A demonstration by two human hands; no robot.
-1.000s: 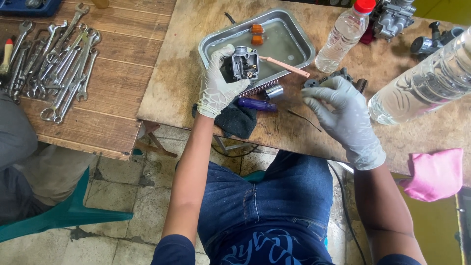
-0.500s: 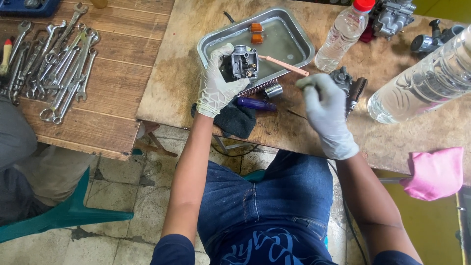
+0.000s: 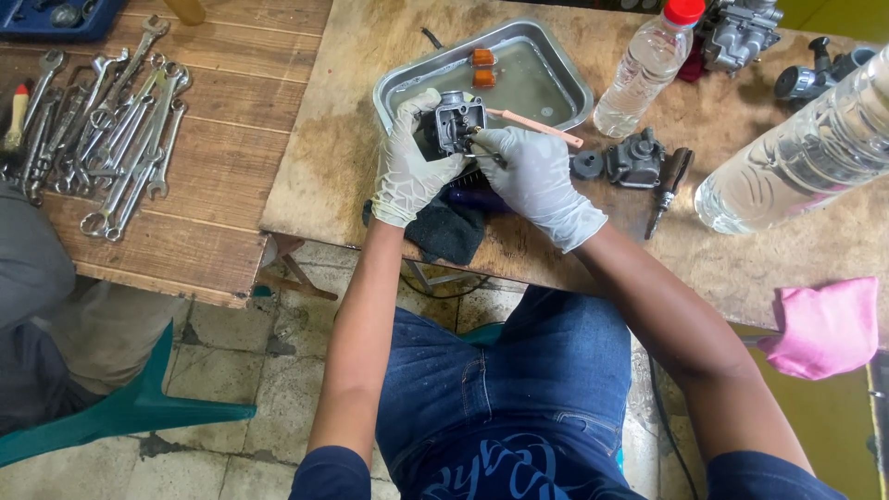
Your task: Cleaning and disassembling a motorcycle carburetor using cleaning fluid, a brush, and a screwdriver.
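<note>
Metal carburetor body [image 3: 456, 122] sits clamped in the gloved left hand [image 3: 412, 162], its grip wrapped fully around it, above the near rim of the steel tray [image 3: 556, 69] by the table's front edge. Right hand [image 3: 535, 176] pinches a thin tool [image 3: 482, 154] against it.

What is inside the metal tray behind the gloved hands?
The metal tray holds a shallow pool of liquid and two small orange parts near its far wall; a pinkish stick lies across its near rim. The left hand and carburetor body cover its near-left corner.
</note>
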